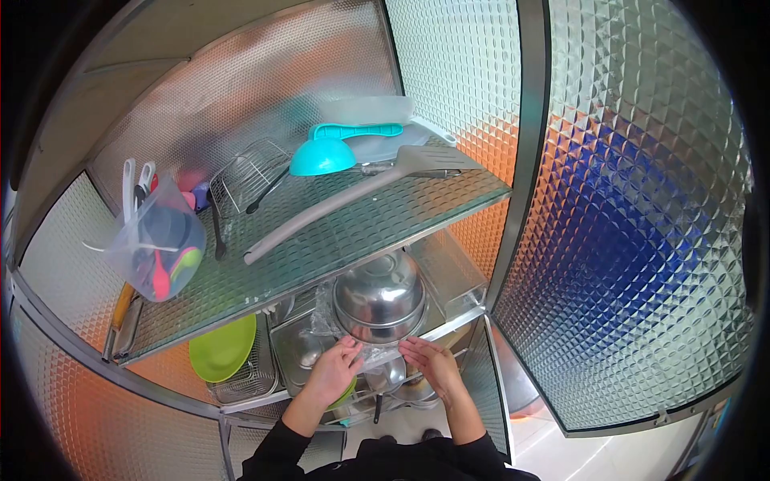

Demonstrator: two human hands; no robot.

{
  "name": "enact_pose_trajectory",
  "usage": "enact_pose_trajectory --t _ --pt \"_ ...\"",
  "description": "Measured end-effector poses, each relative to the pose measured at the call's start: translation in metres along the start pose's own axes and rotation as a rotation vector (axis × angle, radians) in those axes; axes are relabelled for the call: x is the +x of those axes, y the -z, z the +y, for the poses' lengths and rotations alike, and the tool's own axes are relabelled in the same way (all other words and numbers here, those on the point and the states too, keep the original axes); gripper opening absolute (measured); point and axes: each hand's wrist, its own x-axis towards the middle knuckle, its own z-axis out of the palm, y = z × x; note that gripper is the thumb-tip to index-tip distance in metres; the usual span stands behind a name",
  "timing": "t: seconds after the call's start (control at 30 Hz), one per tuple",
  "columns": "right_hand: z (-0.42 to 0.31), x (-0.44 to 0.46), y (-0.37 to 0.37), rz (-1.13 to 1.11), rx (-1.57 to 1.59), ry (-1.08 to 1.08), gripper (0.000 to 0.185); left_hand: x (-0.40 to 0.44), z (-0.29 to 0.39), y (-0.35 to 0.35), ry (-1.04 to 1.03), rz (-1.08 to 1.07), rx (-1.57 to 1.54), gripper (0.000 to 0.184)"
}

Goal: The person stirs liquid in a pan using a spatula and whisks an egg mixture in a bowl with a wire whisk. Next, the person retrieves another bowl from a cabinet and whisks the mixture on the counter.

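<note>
Stacked shiny metal bowls (380, 289) sit upside down on the cabinet's lower shelf, in front of me. My left hand (333, 373) is at the lower left of their front rim, fingers bent slightly and thumb apart. On the other side, my right hand (433, 365) reaches to the lower right of the rim with its fingers stretched out. Both sets of fingertips are close to the rim; I cannot tell whether they touch it. Crinkled clear plastic (322, 311) lies against the bowls' left side.
The glass upper shelf (353, 244) holds a grey slotted turner (337, 207), a turquoise ladle (322, 158) and a clear utensil container (152, 240). Lower left is a green plate (224, 350) in a wire basket (249, 383). A textured glass door (634, 224) stands open at right.
</note>
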Motion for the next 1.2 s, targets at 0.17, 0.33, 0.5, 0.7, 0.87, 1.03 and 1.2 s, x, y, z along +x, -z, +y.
enact_pose_trajectory --t 0.17,0.33,0.5,0.7,0.87,1.03,1.2 --pt "0.001 0.002 0.004 -0.045 0.094 -0.016 0.032 0.0 0.003 0.002 0.02 -0.032 -0.039 0.037" --pt "-0.001 0.001 0.001 -0.028 0.074 -0.024 0.031 0.001 -0.003 0.003 -0.01 -0.008 -0.003 0.045" --pt "-0.003 0.002 0.004 -0.067 0.095 -0.035 0.032 -0.003 -0.005 -0.005 -0.044 0.014 0.006 0.047" --pt "-0.004 -0.002 0.0 -0.098 0.182 -0.055 0.037 0.0 -0.012 -0.001 -0.038 -0.012 -0.079 0.063" --pt "0.002 -0.004 0.001 -0.127 0.265 -0.057 0.042 -0.003 -0.007 -0.008 -0.018 0.015 -0.102 0.063" --pt "0.001 -0.002 0.001 -0.147 0.295 -0.059 0.044 -0.004 -0.004 -0.014 -0.014 0.015 -0.143 0.062" --pt "0.001 -0.001 0.001 -0.148 0.3 -0.06 0.045 -0.002 -0.002 -0.008 -0.013 -0.03 -0.161 0.062"
